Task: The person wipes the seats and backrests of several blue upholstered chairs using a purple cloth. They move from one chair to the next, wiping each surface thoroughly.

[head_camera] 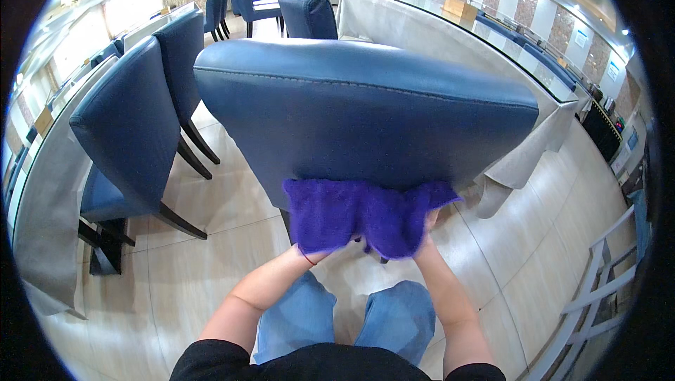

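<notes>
A purple cloth (329,215) is spread between my two hands, against the lower part of a blue leather-like chair back (364,122). The cloth covers most of my left hand (322,255), and a thin red cord circles that wrist. At the cloth's right side, part of my right hand (431,221) shows and the rest is hidden behind the fabric. Both hands hold the cloth, though the fingers are mostly out of sight. The chair's rear faces me, with a stitched seam running along below its top edge.
Two more blue chairs (132,122) stand at the left by a cloth-covered table (50,212). A long glass-topped table (506,56) with a draped grey cloth extends beyond the chair on the right. A white slatted rack (596,286) stands at the lower right on the tiled floor (211,286).
</notes>
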Demonstrator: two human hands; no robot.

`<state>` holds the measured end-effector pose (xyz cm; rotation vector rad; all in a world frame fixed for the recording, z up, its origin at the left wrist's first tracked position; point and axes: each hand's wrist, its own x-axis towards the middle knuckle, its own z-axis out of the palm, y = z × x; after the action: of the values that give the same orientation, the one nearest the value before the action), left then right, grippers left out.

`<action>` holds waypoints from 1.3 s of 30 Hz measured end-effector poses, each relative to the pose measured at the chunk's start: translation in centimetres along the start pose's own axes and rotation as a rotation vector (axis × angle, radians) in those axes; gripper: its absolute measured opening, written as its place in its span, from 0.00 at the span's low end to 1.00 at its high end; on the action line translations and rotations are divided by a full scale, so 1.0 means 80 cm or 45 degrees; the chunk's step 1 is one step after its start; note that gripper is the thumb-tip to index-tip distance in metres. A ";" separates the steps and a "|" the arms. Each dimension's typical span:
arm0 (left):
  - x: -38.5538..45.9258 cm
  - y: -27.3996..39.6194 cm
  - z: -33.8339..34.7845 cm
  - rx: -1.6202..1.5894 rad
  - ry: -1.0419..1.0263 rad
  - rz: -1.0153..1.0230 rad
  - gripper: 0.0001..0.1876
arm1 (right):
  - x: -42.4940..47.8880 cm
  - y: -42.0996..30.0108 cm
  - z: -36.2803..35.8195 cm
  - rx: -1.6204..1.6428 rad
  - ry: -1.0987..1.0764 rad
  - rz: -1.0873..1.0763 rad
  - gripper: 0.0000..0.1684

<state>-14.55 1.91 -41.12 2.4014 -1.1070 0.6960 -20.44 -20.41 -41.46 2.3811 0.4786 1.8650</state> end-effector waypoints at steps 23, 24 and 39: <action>0.021 0.038 0.058 -0.153 0.054 0.641 0.19 | -0.084 0.019 0.015 0.332 0.153 0.742 0.55; -0.011 0.007 0.098 -0.228 -0.050 0.680 0.15 | -0.127 0.006 0.031 0.505 0.145 0.852 0.54; 0.181 0.170 -0.024 0.210 0.587 0.805 0.23 | -0.017 0.177 0.010 0.997 0.564 1.622 0.37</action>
<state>-17.58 -13.68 -29.04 1.8327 -1.6405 1.5020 -17.24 -34.12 -39.33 3.0847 -0.6482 3.2066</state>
